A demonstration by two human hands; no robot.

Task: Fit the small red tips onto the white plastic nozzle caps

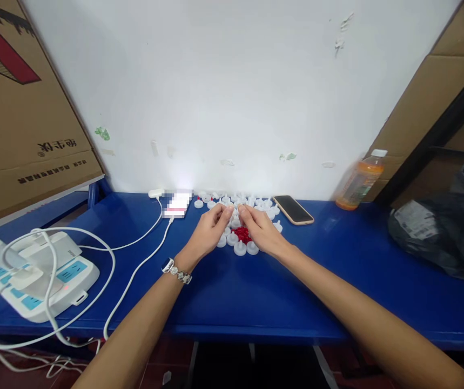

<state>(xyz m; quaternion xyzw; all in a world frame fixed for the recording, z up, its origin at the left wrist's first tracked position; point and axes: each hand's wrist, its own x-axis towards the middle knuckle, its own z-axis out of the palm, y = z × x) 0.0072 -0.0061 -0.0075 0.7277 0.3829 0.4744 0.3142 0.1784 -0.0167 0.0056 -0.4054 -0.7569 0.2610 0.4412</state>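
Both hands are out over the far half of the table (232, 302), arms coming in across the near edge and converging in a V, left forearm from the near-left, right forearm from the near-right. Left hand (211, 227): fingers curled in, thumb drawn up close to the index, tip pointing at the other hand. Right hand (263, 227): mirrored, thumb and index bunched near the left's tips, small gap between the two hands. Can't tell if either pinch is fully closed or has hold of a piece; too small at the tips. White caps (240, 248) sit in a loose cluster around and under the hands, running back to mid far edge, most with the stem up. Red bits (241, 234) are heaped among them, between the hands, on the near side of the fingertips. A couple of caps at the cluster's left end show red on top. Watch (167, 265) and bracelet (181, 276) on left wrist. Phone (294, 209) lies just right of the caps, bottle (359, 181) stands toward the far-right corner.
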